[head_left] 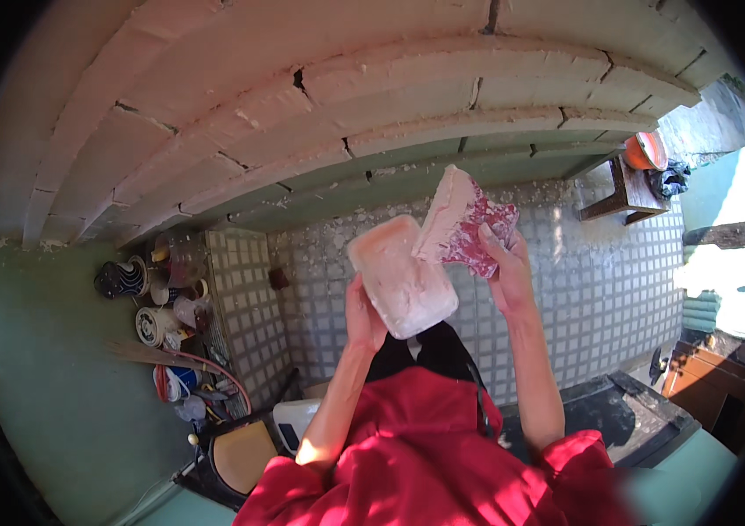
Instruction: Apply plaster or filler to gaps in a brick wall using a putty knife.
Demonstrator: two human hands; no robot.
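Note:
My left hand [363, 316] grips the left side of a whitish rectangular plastic tub [407, 294], tilted so that its inside faces up. Pale pink, paste-like plaster coats the tub's inside. In my right hand [509, 270] is a red plastic spreader [490, 216], smeared all over with plaster. A thick band of plaster [444, 209] runs along the spreader's wide edge. That edge is close to the tub's right rim; whether they touch I cannot tell. My right thumb lies on the spreader's face, and the other fingers are mostly hidden behind it.
Ahead rises a block wall [407, 79] with plastered joints and dark gaps. Pale crumbs lie on the tiled floor [328, 263] along its base. Buckets and jars [157, 324] crowd a ledge at left. A wooden bench [627, 195] with an orange basin [644, 152] stands far right.

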